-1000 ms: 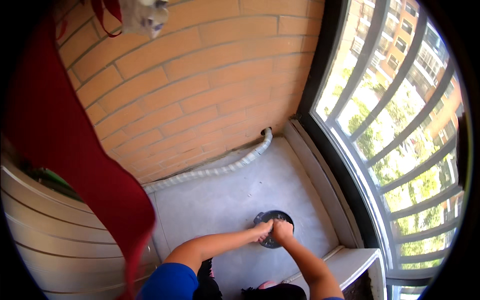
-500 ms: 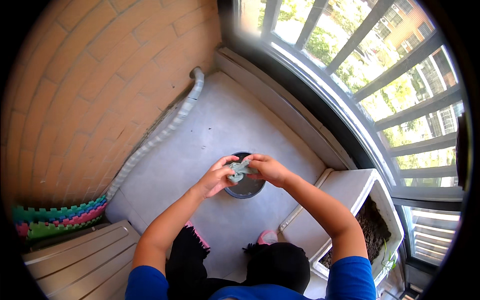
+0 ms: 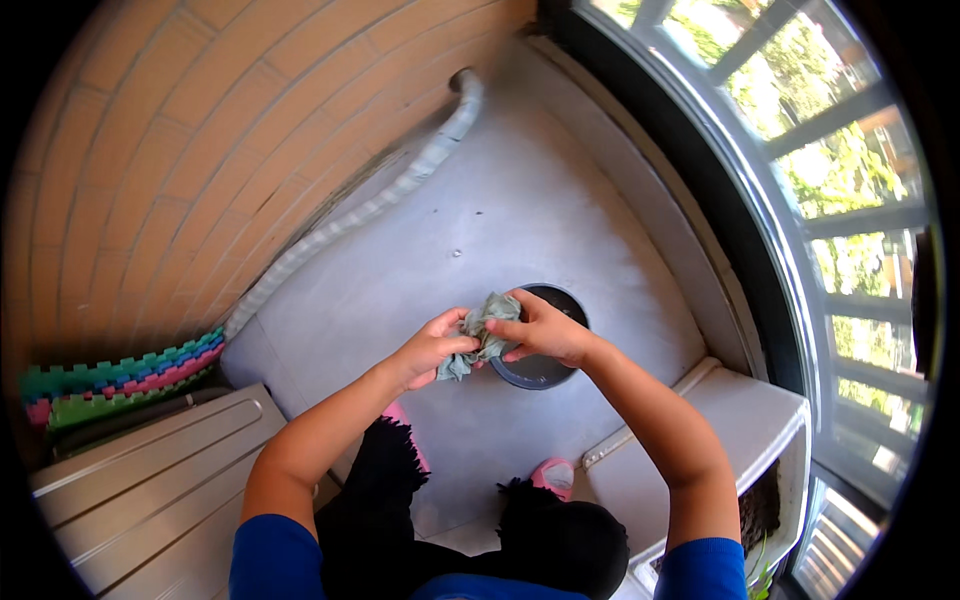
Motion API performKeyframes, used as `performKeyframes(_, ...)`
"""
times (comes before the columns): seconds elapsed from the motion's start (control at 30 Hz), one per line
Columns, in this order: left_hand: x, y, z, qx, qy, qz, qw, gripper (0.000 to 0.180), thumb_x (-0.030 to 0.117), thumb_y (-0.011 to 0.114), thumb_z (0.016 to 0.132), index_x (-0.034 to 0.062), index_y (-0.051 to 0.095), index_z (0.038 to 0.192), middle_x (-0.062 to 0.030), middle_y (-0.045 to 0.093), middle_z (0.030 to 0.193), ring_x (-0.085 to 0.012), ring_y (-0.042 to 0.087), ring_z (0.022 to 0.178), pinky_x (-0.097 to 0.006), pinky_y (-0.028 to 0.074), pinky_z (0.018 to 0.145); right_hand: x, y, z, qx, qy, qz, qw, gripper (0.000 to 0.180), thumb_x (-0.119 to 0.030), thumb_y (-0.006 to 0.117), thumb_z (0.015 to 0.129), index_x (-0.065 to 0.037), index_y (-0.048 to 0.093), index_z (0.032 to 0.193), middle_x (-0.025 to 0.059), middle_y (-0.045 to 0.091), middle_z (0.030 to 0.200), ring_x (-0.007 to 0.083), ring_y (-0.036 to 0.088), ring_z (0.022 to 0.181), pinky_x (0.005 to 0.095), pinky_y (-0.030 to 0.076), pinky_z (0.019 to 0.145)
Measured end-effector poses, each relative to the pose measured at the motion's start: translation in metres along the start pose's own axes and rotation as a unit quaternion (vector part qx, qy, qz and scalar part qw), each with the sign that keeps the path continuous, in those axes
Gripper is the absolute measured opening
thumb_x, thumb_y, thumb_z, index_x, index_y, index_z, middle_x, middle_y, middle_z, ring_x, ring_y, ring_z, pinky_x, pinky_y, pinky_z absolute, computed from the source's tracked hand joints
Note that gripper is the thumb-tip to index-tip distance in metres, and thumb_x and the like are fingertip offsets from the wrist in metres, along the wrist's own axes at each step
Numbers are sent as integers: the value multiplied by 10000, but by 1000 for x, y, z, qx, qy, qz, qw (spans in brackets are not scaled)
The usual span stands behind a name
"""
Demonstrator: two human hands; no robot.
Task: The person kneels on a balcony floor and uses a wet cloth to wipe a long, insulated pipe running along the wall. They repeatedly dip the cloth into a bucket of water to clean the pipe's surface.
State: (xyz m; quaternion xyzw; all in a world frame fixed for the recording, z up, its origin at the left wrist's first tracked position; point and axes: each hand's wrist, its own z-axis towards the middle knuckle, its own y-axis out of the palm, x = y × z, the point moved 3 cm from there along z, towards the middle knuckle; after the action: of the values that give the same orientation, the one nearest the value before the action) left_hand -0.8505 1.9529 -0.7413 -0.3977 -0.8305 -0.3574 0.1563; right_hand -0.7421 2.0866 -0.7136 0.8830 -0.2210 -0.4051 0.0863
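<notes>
A crumpled grey-green cloth [image 3: 489,318] is bunched between my two hands in front of me. My left hand [image 3: 437,350] has its fingers closed round the cloth's lower left part, where a corner hangs down. My right hand [image 3: 540,328] pinches the other side of it, thumb across the front. Behind and below my right hand stands a dark round bucket [image 3: 540,386] on the grey floor. Murky liquid seems to lie inside it, partly hidden by the hand. The cloth is now just left of the bucket's rim.
To the right is a white planter [image 3: 700,420] with soil. Interlocking foam mats [image 3: 130,375] and a beige ribbed panel [image 3: 165,490] sit at the left. A wrapped pipe [image 3: 400,185] runs along the brick wall [image 3: 200,150]. A barred window [image 3: 840,200] curves along the right.
My view has shifted, so the bucket appears further right. Both hands have moved with the cloth from over the bucket to its left side. The cloth looks more bunched up.
</notes>
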Motion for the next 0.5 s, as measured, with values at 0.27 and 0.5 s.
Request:
performKeyframes(0.27,-17,-129,-44,189,-10,-30,981,369,56,547,803,23,413,1146,-106,505,1035,-202,521,955,-360,459,792,22,63,138,22,-57,-80,995,260,-72,532,797,-16,438,1032,74,536,865,138,558,745,256,493,595)
performKeyframes(0.5,-12,-260,-112,507,62,-67,857,333,115,536,821,27,425,1122,-124,489,1068,-236,490,1019,-411,432,857,1,133,195,155,-280,-448,835,364,-121,533,765,25,444,1086,182,509,1031,273,499,970,381,415,782)
